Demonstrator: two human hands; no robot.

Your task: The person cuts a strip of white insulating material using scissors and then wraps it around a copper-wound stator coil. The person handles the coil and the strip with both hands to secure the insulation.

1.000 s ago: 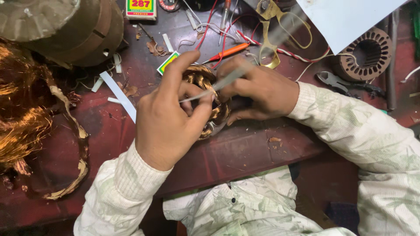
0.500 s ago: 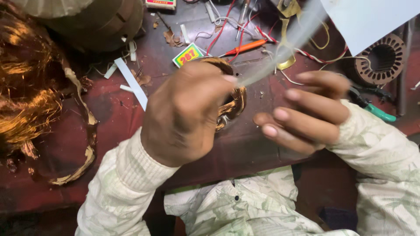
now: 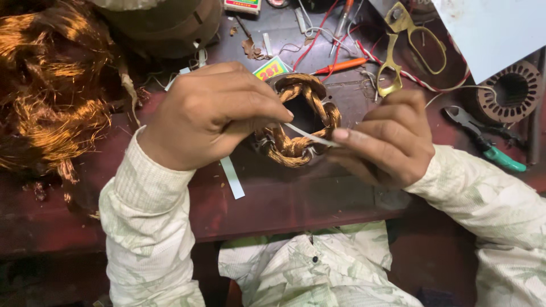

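left hand (image 3: 219, 113): fingers pinched on one end of white strip (image 3: 310, 135) | right hand (image 3: 387, 139): thumb and forefinger pinch the other end | strip: stretched between both hands, just above copper winding (image 3: 301, 116) | winding: on dark red bench (image 3: 273, 199), between the hands | brass scissors (image 3: 406, 48): behind right hand

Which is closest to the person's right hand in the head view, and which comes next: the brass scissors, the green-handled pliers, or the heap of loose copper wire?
From the right hand:
1. Brass scissors, just above it on the bench.
2. Green-handled pliers, off to its right; nearly as close as the scissors, so that ranking is tentative.
3. Heap of loose copper wire, far left, beyond the left hand.
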